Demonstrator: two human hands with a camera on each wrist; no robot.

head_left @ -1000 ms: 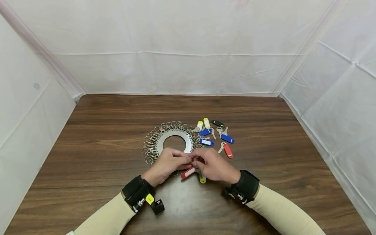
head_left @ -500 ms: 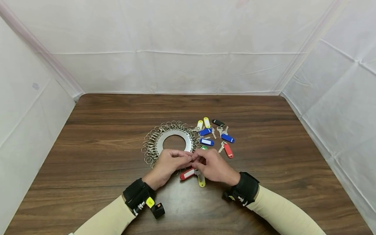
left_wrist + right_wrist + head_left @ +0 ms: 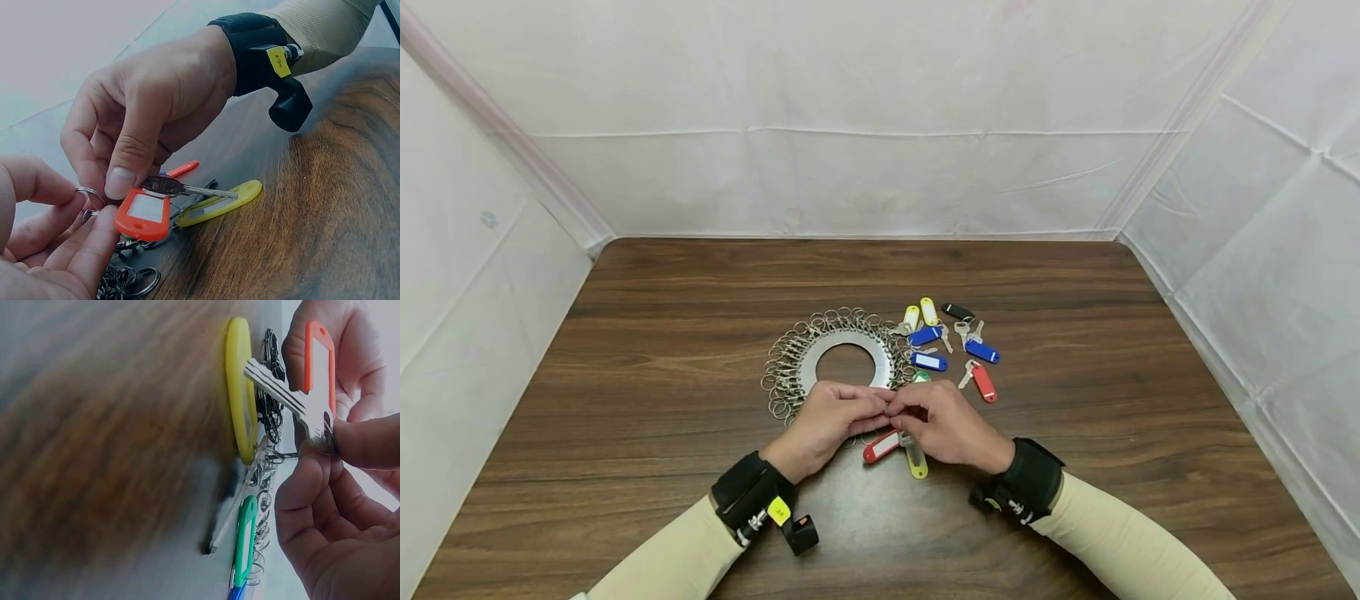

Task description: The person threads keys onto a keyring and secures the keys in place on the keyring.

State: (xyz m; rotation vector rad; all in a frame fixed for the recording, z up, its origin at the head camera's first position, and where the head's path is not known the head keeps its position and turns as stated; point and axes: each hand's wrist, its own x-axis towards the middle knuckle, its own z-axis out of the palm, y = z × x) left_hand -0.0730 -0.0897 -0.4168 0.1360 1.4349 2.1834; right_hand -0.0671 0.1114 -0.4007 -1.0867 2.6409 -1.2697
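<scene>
In the head view, my left hand (image 3: 829,423) and right hand (image 3: 953,427) meet at the near edge of a flat silver ring plate (image 3: 808,367) fringed with small clips and split rings. My left fingers pinch a small split ring (image 3: 92,195), seen in the left wrist view. Right thumb and fingers grip the head of a key (image 3: 165,185) beside that ring. A red key tag (image 3: 144,215) hangs with this key, against the left fingers. Below, a yellow key tag (image 3: 917,461) with its own key lies by the plate. The fingertips partly hide the join between ring and key.
Right of the plate lie loose keys with tags: several blue (image 3: 928,362), a red one (image 3: 983,384), two yellow (image 3: 928,312), a black one (image 3: 957,312). A green tag (image 3: 245,540) sits by the plate. White sheeting (image 3: 865,183) walls the wooden table (image 3: 662,500).
Both hands stay at the same spot with small finger movements. The red and yellow tags below them shift slightly.
</scene>
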